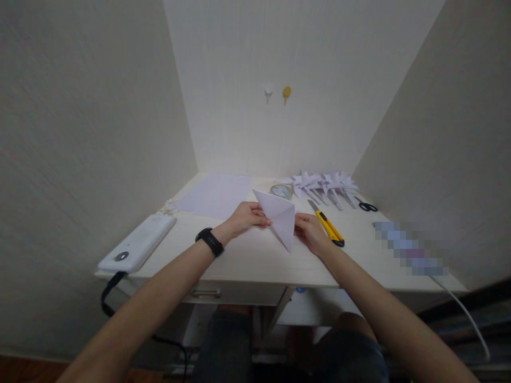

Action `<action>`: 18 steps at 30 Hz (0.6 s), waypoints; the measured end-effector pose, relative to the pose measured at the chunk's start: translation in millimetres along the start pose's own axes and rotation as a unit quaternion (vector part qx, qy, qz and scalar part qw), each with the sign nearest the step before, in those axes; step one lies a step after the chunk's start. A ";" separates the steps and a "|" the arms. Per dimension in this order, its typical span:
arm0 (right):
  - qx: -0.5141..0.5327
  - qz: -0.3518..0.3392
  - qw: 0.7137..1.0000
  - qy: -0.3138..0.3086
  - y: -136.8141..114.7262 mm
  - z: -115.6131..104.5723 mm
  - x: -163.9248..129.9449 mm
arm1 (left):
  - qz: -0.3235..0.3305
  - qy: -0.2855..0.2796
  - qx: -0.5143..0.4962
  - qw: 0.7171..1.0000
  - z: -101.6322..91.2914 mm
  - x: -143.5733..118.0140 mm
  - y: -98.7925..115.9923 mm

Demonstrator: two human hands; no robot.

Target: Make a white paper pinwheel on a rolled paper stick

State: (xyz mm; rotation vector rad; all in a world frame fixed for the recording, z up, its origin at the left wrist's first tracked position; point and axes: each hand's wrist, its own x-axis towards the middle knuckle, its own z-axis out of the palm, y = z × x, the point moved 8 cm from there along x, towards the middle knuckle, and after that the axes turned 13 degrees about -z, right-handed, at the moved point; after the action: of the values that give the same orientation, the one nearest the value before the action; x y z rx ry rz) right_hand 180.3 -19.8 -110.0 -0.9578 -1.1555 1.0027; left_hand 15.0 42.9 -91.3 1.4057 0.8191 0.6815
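A white folded sheet of paper (282, 219), creased into triangular flaps, is held up over the desk between my two hands. My left hand (251, 216) pinches its left side, the thumb near the point where the creases meet. At the right edge, the fingers of my right hand (309, 230) are closed on the paper, partly hidden behind it. Just right of my right hand lies a yellow utility knife (329, 226) with its blade out. Behind the paper sits a roll of clear tape (281, 191).
Several folded paper pinwheels (323, 185) are heaped at the back right, with black scissors (366, 205) beside them. Flat white sheets (215, 194) lie at the back left. A white device (138, 243) with a black cable stands at the left edge. A blurred-out object (411, 249) with a white cord lies right.
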 end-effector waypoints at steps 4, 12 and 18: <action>-0.026 -0.017 0.998 0.059 -0.6 -5.5 -0.6 | 0.001 0.000 -0.032 1.000 -0.9 0.8 0.6; -0.055 -0.085 0.977 0.187 -2.6 3.9 -0.6 | 0.025 -0.097 -0.097 0.990 28.1 -11.2 14.3; 0.051 -0.014 0.984 0.171 7.0 19.6 -5.7 | 0.045 0.084 -0.169 0.981 -4.5 -3.8 4.3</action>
State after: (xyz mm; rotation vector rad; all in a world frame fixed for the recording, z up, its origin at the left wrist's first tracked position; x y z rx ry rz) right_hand 159.4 -21.8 -115.2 -0.9839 -0.8208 0.8267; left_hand 9.4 42.6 -86.7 1.0924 0.7332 0.9718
